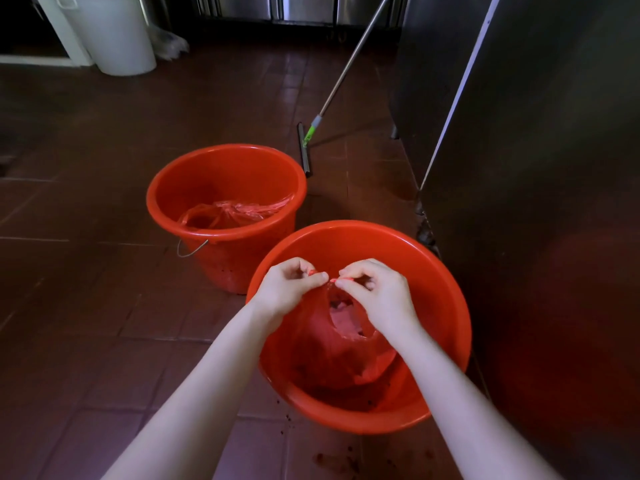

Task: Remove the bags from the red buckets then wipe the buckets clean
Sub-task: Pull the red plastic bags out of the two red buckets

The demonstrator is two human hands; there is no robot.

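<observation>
You stand over a floor (86,306) of reddish-brown tiles with pale grout lines. At the bottom of the frame, dark specks and a smear (346,459) lie on the tiles just in front of the near bucket.

That near red bucket (440,282) fills the lower centre, just beside the steel unit on the right. A red plastic bag (332,355) sits inside it, its mouth gaping, with something pinkish showing within. Dark grit clings to the bucket's inner wall low down. Your hands are together over this bucket: your left hand (289,287) and your right hand (377,292) each pinch a strip of the bag's top edge between thumb and curled fingers, fingertips almost meeting, and the plastic is drawn up taut beneath them.

Behind it, toward the centre left and close to the near one, the second red bucket (249,261) stands upright. A crumpled red bag (235,211) lies low inside it, and a wire handle (190,251) hangs down its front.

Past that bucket's right rim, a floor squeegee (313,128) rests with its dark blade on the tiles. Its metal pole, fitted with a green collar, slants up to the top of the frame.

A tall stainless steel unit (536,168) takes up the right side, reflecting red from the buckets. A pale thin line slants across it; you cannot tell whether it is a pole or an edge.

In the upper left stands a white bin (117,32). Steel cabinet fronts (304,8) run along the top edge, dim and far off.
</observation>
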